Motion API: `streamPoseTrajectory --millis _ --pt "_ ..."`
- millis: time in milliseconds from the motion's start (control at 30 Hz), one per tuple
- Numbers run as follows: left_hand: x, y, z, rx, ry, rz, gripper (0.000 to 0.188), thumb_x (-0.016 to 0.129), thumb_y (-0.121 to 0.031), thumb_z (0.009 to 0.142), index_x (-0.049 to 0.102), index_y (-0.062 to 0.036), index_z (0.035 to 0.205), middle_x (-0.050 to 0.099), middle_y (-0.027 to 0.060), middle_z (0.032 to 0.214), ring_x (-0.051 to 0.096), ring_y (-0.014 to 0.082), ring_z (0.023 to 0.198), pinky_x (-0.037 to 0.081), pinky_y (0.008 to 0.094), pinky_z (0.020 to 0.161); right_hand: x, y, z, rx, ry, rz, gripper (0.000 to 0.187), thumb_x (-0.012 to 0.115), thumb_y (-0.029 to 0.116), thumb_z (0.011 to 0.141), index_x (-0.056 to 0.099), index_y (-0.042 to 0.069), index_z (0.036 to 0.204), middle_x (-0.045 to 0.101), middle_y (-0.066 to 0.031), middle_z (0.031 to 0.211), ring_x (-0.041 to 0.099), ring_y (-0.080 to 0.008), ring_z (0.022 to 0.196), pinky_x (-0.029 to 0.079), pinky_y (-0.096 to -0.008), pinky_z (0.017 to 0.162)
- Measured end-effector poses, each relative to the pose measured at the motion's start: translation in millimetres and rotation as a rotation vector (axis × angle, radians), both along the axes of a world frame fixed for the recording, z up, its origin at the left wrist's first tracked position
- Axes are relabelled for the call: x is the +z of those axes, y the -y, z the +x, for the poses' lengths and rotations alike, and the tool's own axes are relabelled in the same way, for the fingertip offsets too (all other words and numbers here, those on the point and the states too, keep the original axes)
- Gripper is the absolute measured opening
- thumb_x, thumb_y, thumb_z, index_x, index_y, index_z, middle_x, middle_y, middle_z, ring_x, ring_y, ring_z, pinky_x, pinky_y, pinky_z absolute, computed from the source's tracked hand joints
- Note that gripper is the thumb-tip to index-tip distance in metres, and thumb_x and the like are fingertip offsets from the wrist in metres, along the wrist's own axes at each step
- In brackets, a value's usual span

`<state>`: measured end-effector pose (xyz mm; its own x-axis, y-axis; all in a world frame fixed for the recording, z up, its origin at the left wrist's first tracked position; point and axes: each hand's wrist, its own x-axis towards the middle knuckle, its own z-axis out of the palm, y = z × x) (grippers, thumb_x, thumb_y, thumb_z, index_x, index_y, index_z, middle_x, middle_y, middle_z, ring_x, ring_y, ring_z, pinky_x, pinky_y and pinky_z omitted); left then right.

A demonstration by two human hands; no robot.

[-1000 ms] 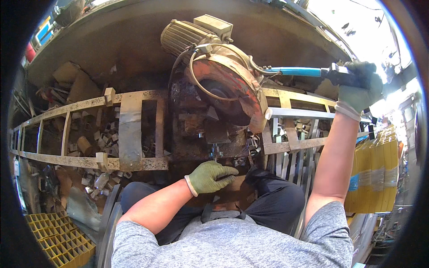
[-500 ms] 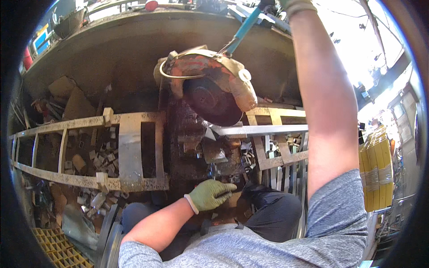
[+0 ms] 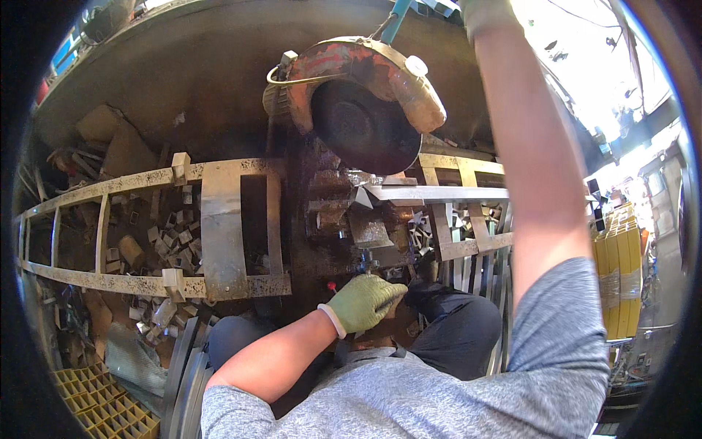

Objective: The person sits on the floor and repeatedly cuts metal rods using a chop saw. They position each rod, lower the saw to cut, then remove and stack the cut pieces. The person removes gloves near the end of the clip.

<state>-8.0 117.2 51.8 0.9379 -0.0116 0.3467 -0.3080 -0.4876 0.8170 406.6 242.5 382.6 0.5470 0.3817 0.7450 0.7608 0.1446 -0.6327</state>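
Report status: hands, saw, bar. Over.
Left hand near clamp screw, contact unclear. Right hand at top edge, fingers out of frame. Saw blade raised, apart from metal bar. Offcuts heaped left, away from bar.

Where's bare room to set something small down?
The wide plate across the left frame, just right of its two stub posts, looks bare. Crowded: below that frame, heaped with offcuts; beneath the right frame, with long bars; and by the left hand, near the metal fitting.

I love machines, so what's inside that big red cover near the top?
Inside the red cover sits a dark round disc, its lower part showing below. The cover hides the disc's upper edge and anything else tucked up there.
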Motion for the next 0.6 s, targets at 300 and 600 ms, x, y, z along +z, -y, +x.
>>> streamPoseTrajectory --millis 300,600 --pt "-9.9 9.1 1.8 0.07 0.016 0.1 0.042 0.071 -0.007 0.101 0.08 -0.0084 0.143 0.085 0.0196 0.12 0.079 0.0456 0.113 0.062 0.0575 0.102 -283.0 174.9 -185.7 0.235 0.272 -0.793 0.045 0.082 0.02 0.103 0.081 0.016 0.148 0.084 -0.0197 0.122 0.08 -0.0478 0.11 0.066 -0.0548 0.095" --pt "-6.5 19.5 6.4 0.066 -0.026 0.089 0.039 0.077 -0.005 0.103 0.08 -0.0082 0.142 0.086 0.0162 0.122 0.079 0.0425 0.113 0.062 0.0548 0.102 -336.3 122.8 -150.6 0.146 0.583 -1.216 0.04 0.072 0.032 0.108 0.079 0.013 0.143 0.086 -0.021 0.108 0.085 -0.0456 0.097 0.067 -0.0587 0.084"
